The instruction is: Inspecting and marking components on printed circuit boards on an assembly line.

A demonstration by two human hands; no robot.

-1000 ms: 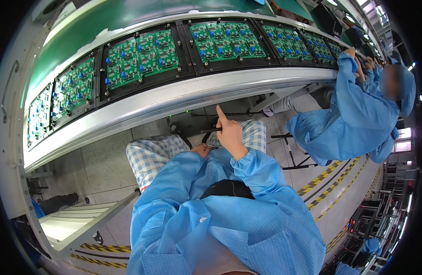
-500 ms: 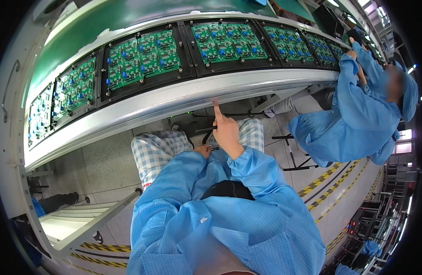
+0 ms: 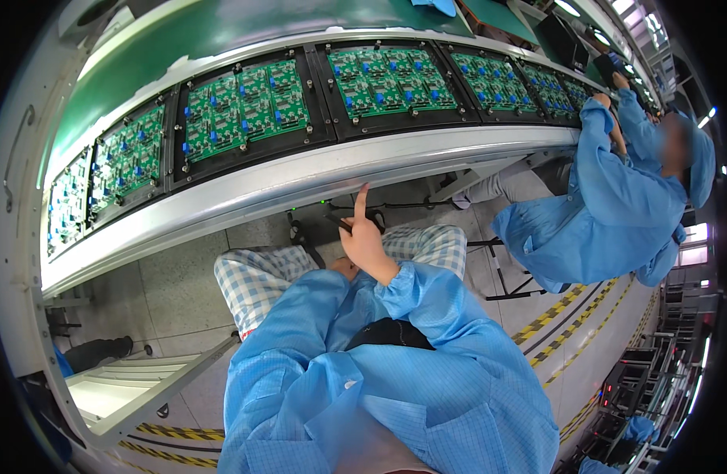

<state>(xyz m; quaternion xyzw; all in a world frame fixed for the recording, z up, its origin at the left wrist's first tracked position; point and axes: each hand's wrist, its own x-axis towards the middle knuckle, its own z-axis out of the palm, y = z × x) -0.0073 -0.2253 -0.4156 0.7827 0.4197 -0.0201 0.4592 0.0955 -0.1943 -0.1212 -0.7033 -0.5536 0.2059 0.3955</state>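
Observation:
My right hand [image 3: 366, 243] is raised over my lap, its index finger stretched toward the metal front rail [image 3: 300, 175] of the line. The other fingers are curled round a slim black stick-like tool [image 3: 339, 223], whose kind I cannot make out. My left hand [image 3: 346, 268] rests low between my thighs, mostly behind the right hand and sleeve, so its fingers are hidden. Beyond the rail, green circuit boards with blue parts [image 3: 247, 103] sit in black carrier trays [image 3: 324, 110]; neither hand touches them.
More boards in trays [image 3: 492, 79] run along the line to the right, where a person in a blue smock [image 3: 624, 197] sits with hands at it. A green surface [image 3: 261, 24] lies behind the trays. At left stands a white frame [image 3: 150, 379]. Black-yellow tape [image 3: 553, 312] marks the floor.
My right hand has drawn back a little toward me and to the left, index finger still out. My left hand is more covered now. My knees have spread slightly. The neighbour's arms have shifted.

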